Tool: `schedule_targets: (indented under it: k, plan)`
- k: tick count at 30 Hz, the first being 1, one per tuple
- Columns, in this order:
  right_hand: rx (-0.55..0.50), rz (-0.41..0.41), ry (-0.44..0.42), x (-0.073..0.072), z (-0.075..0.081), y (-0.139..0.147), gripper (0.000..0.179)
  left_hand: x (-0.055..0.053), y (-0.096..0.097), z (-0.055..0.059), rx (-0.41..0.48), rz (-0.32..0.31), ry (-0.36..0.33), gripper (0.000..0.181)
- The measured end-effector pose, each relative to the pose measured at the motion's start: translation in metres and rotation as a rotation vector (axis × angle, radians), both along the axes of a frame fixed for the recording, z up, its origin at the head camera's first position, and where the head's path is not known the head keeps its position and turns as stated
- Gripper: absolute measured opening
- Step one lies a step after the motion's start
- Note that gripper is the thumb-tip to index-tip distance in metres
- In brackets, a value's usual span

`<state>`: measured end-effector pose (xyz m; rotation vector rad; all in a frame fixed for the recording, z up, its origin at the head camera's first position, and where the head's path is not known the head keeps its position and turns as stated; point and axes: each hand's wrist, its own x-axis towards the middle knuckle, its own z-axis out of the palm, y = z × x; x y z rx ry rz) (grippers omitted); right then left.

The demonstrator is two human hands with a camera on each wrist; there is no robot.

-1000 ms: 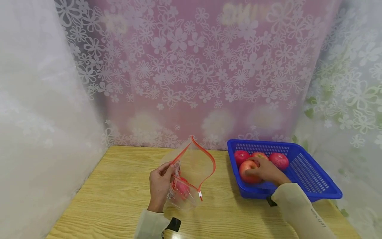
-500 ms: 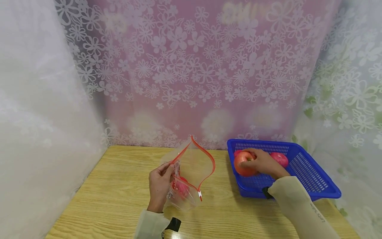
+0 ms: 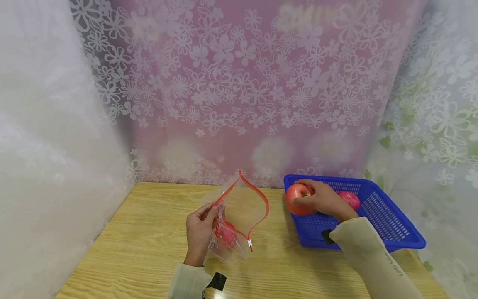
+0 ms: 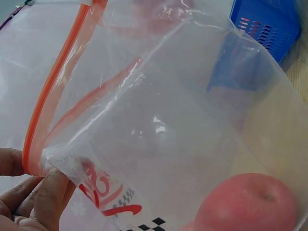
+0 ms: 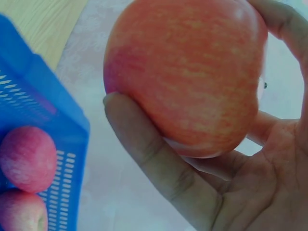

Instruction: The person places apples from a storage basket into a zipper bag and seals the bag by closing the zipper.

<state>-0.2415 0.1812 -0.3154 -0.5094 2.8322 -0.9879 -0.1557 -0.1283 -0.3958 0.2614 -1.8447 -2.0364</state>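
Note:
My left hand (image 3: 199,234) pinches the rim of a clear zipper bag (image 3: 244,203), whose mouth gapes wide between red zip strips. Inside the bag a red apple (image 3: 228,236) lies low; the left wrist view shows that apple (image 4: 250,204) through the plastic, near red print and a black check pattern. A white slider (image 3: 249,243) sits at the near end of the zip. Over the left side of the blue basket (image 3: 396,203), my right hand (image 3: 326,199) grips a red-yellow apple (image 3: 298,199). Thumb and fingers wrap round this apple (image 5: 187,72) in the right wrist view.
Another red apple (image 3: 349,201) shows in the basket beyond my right hand. Two basket apples, an upper apple (image 5: 28,159) and a lower apple (image 5: 23,211), appear in the right wrist view. A floral curtain (image 3: 239,104) hangs behind the wooden table (image 3: 149,249).
My right hand has lifted the apple from among the others and carried it up and left to the basket's left rim. My left hand and the bag have stayed put.

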Motion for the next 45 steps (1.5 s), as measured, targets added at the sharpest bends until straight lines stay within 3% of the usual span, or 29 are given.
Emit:
schedule_targets:
  k: [11, 19, 26, 33, 45]
  plan:
    - [-0.06, 0.025, 0.017, 0.003, 0.013, -0.015, 0.071, -0.002, 0.0, -0.002, -0.001, 0.0, 0.004, 0.028]
    - [-0.135, 0.044, -0.025, 0.004, 0.016, -0.024, 0.071, -0.002, 0.0, -0.002, -0.01, -0.002, 0.009, 0.028]
    - [-0.131, 0.076, 0.015, 0.006, 0.02, -0.03, 0.068, -0.004, 0.0, -0.002, -0.009, -0.006, -0.003, 0.027]
    - [-0.188, 0.109, -0.003, 0.009, 0.023, -0.038, 0.067, -0.005, 0.0, -0.003, -0.001, -0.013, 0.008, 0.028]
    - [-0.132, 0.137, 0.056, 0.011, 0.029, -0.055, 0.067, -0.006, 0.002, -0.003, 0.004, -0.015, 0.011, 0.028]
